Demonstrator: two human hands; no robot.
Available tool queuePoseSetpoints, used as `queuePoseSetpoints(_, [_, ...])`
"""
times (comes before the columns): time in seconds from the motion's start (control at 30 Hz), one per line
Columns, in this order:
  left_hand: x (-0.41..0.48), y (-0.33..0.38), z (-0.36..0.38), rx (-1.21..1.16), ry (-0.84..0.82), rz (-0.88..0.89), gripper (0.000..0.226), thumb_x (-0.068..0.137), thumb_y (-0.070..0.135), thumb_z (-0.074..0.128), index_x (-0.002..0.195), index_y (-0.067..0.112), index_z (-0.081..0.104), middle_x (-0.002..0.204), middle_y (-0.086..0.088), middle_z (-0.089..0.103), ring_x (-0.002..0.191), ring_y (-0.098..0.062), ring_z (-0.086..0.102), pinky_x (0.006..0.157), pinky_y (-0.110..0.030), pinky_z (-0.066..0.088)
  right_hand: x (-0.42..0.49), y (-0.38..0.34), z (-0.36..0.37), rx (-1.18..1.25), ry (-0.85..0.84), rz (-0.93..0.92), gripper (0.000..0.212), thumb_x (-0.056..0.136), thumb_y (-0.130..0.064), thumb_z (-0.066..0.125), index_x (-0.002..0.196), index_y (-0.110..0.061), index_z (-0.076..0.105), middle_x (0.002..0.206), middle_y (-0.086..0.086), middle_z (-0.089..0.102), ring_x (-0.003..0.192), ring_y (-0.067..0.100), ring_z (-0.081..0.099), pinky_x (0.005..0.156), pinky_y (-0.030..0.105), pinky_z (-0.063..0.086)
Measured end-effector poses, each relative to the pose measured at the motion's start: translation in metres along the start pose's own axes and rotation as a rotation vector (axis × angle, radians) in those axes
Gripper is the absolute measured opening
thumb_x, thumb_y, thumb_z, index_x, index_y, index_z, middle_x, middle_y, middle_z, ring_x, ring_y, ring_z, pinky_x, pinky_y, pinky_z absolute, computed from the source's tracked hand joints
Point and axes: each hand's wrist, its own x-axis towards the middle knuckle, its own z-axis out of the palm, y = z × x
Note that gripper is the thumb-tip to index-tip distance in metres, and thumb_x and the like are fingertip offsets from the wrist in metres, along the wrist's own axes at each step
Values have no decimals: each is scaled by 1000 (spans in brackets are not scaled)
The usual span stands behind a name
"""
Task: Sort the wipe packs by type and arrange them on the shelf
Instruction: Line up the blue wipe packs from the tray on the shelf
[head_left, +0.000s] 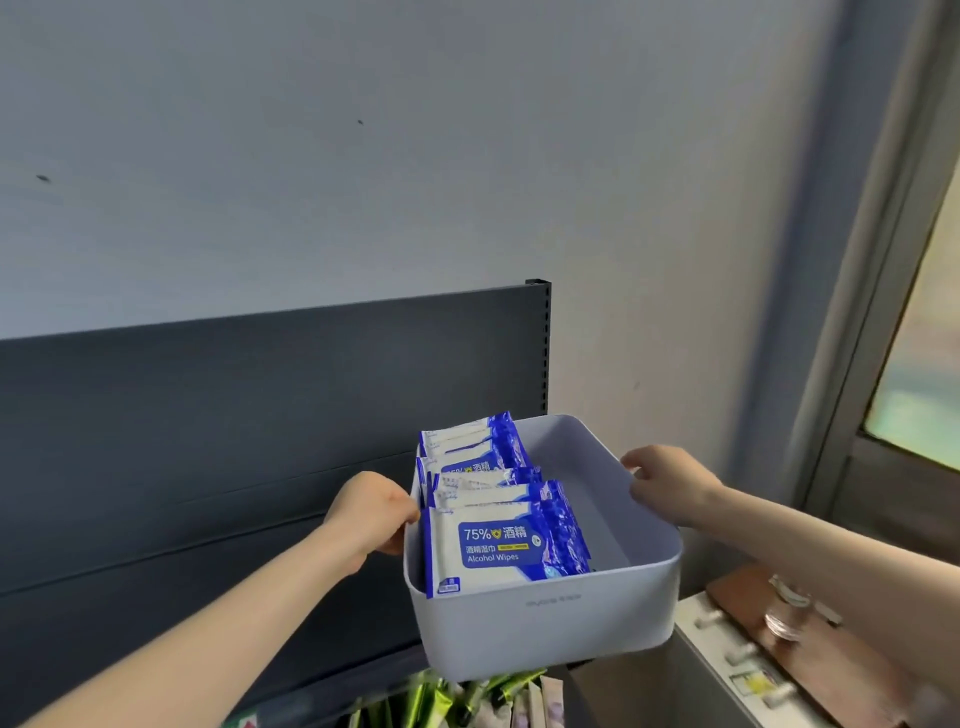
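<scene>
I have both hands on the bin of wipe packs, in front of the shelf.

My left hand (371, 512) grips the left wall of the pale bin (545, 623), its fingers (392, 545) curled round the outside and the thumb hooked over the rim. My right hand (670, 480) clamps the right rim the same way, fingers wrapped over the edge. The blue-and-white wipe packs (498, 540) stand upright in a row along the left wall inside the bin, and the nearest one faces me with "75% Alcohol Wipes" on its label. Behind and to the left of the bin is the dark back panel of the shelf (208, 441). Just below the bin lie some green packs (431, 701). To the right of the bin and lower is a cabinet top (727, 649) with small things on it, too blurred to name.
</scene>
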Motion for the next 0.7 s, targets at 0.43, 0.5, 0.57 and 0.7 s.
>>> queuePoseSetpoints(0.43, [94, 38, 89, -11, -62, -4, 13, 87, 9, 62, 78, 4, 70, 80, -7, 70, 73, -20, 70, 70, -38, 61, 88, 76, 1, -43, -5, 42, 38, 81, -6, 48, 111, -18, 67, 88, -3, 62, 85, 19, 60, 74, 30, 52])
queuePoseSetpoints(0.5, [112, 39, 95, -11, -80, 1, 13, 87, 9, 62, 79, 4, 70, 79, -7, 70, 72, -20, 70, 69, -36, 61, 101, 81, 5, -38, -5, 66, 37, 80, -7, 48, 110, -19, 67, 88, -5, 63, 85, 18, 62, 74, 31, 54])
queuePoseSetpoints(0.57, [128, 39, 101, -8, -98, 6, 13, 87, 10, 62, 78, 5, 70, 78, -6, 70, 71, -20, 70, 69, -36, 61, 114, 84, 9, -40, -8, 87, 38, 81, -7, 48, 110, -20, 67, 89, -5, 64, 85, 18, 62, 73, 31, 54])
queuePoseSetpoints(0.7, [157, 35, 109, -3, -115, 19, 13, 87, 10, 62, 78, 6, 70, 79, -6, 70, 72, -19, 70, 69, -35, 60, 140, 88, 20, -61, 3, 89, 39, 81, -8, 48, 113, -21, 66, 93, -2, 67, 87, 19, 63, 74, 33, 55])
